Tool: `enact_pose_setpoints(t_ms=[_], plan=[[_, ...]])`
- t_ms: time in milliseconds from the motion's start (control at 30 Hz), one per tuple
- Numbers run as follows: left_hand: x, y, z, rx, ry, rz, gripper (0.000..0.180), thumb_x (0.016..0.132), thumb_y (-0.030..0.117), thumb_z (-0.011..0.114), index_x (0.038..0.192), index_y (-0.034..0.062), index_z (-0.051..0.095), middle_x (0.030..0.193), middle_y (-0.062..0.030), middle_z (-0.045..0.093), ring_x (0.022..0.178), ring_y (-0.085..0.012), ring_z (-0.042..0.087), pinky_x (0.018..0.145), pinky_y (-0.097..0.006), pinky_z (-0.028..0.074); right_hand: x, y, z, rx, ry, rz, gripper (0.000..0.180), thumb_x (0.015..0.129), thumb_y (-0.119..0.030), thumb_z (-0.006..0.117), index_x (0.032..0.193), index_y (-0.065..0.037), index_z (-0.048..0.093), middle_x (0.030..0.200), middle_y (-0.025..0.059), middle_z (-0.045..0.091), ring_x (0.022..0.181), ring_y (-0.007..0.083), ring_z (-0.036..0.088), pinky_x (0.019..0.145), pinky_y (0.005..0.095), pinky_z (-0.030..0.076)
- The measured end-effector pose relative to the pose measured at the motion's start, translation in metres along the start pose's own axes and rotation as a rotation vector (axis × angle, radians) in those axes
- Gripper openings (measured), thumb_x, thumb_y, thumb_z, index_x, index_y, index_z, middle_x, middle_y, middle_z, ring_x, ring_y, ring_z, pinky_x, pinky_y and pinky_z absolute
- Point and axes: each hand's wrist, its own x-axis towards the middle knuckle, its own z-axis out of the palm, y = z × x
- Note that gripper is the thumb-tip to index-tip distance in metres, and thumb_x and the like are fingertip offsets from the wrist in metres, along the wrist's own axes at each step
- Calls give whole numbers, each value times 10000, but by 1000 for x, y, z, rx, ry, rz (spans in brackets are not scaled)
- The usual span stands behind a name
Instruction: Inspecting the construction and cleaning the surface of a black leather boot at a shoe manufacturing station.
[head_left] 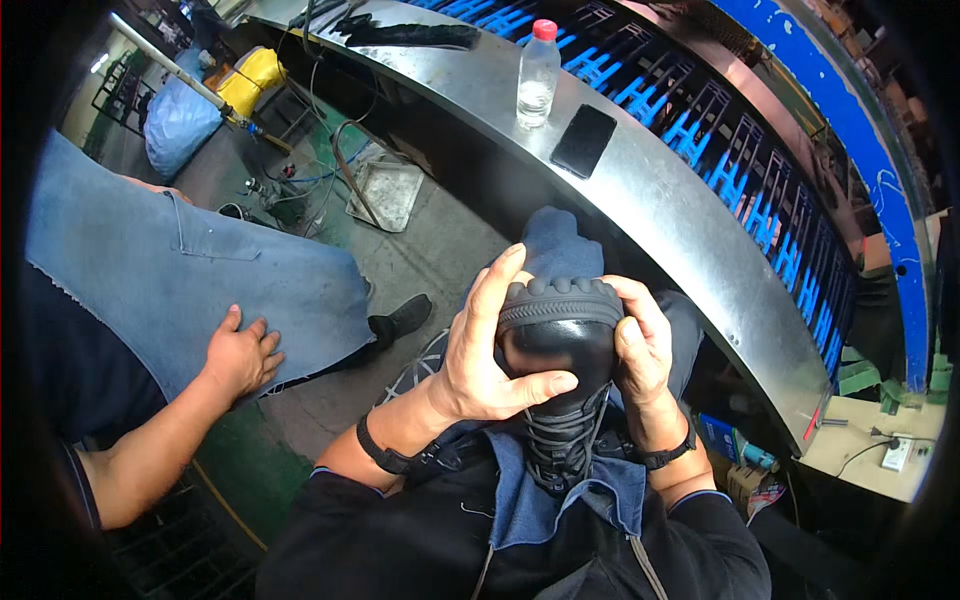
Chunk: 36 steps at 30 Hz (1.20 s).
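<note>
A black lace-up boot (562, 347) stands in front of my chest, its toe pointing away from me and its laces toward me. Round the toe runs a thick ridged rubber sole edge. My left hand (487, 350) grips the boot's left side, with the thumb lying across the glossy toe and the fingers up along the sole edge. On the other side, my right hand (643, 345) is wrapped round the toe, fingers bent over the sole edge. The boot's underside is hidden.
A metal ledge (670, 235) curves ahead, bearing a water bottle (538, 80) and a black phone (584, 141). Beyond it lies a rack with blue bars (690, 130). At left sits another person in a denim apron (200, 250), one hand (243, 352) on it. A dirty tray (386, 194) is on the floor.
</note>
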Motion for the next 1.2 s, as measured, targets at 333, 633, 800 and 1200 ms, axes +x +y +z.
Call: enact_pose_setpoints(t_ms=[333,633,800,1200], plan=[[-12,-21,17,-436,143,-25,1241,711,203,889,1566,34,5,1271,-116,441,1191,-234,488,1036,-371,400,0,-11,12,-175,-4,-23,389,921,-180,586,1244,35,577,1109,120,660,1013,172,619,913,282,452],[-17,-9,24,-648,359,-220,1198,718,366,886,1557,58,87,1272,-107,506,1223,-271,531,1063,-431,434,6,-12,26,-284,-59,-141,354,929,-162,605,1229,25,595,1087,135,666,1009,203,638,901,302,475],[-13,-2,14,-642,299,-244,1089,753,332,858,1531,39,155,1292,-140,536,1206,-264,550,1059,-399,430,21,-43,19,-580,-139,-255,371,859,-159,709,1183,5,633,1065,141,674,974,255,661,876,330,503],[-11,8,15,-585,199,-229,1021,802,285,825,1524,28,151,1296,-143,515,1201,-237,530,1058,-368,408,57,-102,29,-817,-366,-352,281,724,-141,838,941,-24,703,861,81,685,757,183,655,660,293,509]])
